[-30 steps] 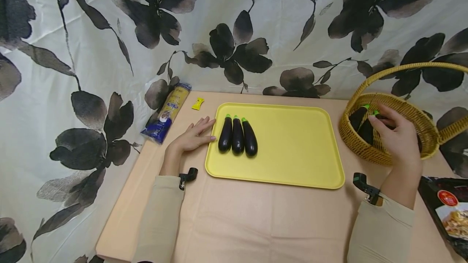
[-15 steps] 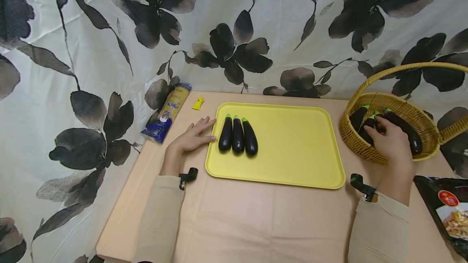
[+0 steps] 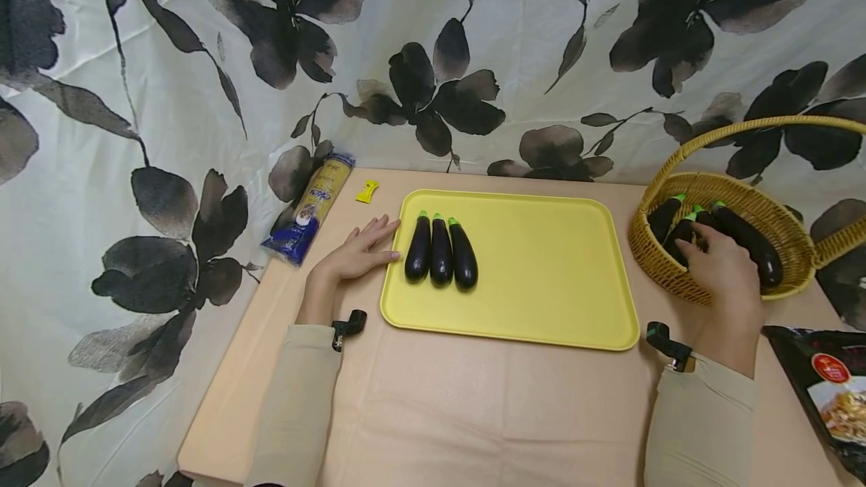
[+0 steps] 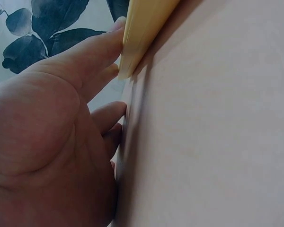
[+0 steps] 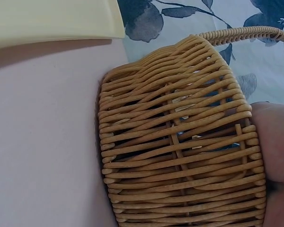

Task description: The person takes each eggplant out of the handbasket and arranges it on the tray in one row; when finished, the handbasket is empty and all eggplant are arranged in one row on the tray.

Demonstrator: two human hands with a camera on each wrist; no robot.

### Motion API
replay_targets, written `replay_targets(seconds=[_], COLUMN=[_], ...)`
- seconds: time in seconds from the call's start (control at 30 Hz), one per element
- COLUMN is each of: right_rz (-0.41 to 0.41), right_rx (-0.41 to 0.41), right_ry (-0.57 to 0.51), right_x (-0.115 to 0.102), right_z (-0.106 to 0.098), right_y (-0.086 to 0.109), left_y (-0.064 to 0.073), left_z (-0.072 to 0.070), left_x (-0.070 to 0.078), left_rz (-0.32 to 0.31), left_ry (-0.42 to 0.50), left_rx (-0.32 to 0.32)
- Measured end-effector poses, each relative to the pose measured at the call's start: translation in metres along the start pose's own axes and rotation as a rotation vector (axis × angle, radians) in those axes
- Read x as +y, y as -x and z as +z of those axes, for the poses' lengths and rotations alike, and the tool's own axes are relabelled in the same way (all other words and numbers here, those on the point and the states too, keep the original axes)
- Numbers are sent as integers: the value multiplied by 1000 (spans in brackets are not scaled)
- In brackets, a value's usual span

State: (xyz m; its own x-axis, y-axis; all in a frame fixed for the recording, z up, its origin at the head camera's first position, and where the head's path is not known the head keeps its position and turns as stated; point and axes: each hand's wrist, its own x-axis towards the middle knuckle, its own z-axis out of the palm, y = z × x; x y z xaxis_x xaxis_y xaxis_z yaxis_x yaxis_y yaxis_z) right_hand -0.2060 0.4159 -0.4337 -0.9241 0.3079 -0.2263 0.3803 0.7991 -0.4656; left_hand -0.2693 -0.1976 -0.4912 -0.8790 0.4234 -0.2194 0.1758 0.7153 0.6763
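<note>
My left hand (image 3: 358, 252) lies with fingers spread at the left edge of a yellow tray (image 3: 541, 276). In the left wrist view its thumb and a finger touch the tray's rim (image 4: 144, 33). Three dark purple eggplants (image 3: 440, 252) with green tops lie side by side on the tray's left part. My right hand (image 3: 725, 265) reaches into a wicker basket (image 3: 666, 276), thumb and fingers curled at an eggplant (image 3: 679, 233) there. Another eggplant (image 3: 752, 240) lies to its right, one more to its left. The right fingertips are partly hidden; the basket wall blocks the right wrist view.
A blue and yellow packet (image 3: 307, 213) lies at the table's back left, with a small yellow wrapped piece (image 3: 367, 192) beside it. At the right edge sits a black food package (image 3: 828, 389). The basket's tall handle (image 3: 758, 122) arches above it. A floral cloth hangs behind.
My right hand has moved down and left inside the basket, uncovering the eggplant on the right. It has shifted only slightly in the last half second. My left hand stays put.
</note>
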Motion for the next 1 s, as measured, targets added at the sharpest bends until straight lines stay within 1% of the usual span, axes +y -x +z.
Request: replay_targets(seconds=[0.23, 0.47, 0.6, 0.73, 0.87, 1.0], right_rz=[18, -3, -7, -19, -55, -74], right_rx=[-27, -53, -72, -81, -86, -81], right_ry=[-22, -17, -35, -56, -56, -59], right_x=[0, 1, 1, 2, 5, 5], right_z=[0, -2, -3, -3, -5, -7], right_y=[-1, -2, -3, -4, -5, -5], left_y=[-1, -1, -2, -2, -2, -2], left_z=[0, 0, 0, 1, 0, 0], left_x=[-1, -1, -1, -1, 0, 0], left_rz=[0, 6, 3, -3, -2, -3], left_ry=[-2, -8, -8, -7, 0, 6], left_rx=[0, 3, 4, 2, 0, 0])
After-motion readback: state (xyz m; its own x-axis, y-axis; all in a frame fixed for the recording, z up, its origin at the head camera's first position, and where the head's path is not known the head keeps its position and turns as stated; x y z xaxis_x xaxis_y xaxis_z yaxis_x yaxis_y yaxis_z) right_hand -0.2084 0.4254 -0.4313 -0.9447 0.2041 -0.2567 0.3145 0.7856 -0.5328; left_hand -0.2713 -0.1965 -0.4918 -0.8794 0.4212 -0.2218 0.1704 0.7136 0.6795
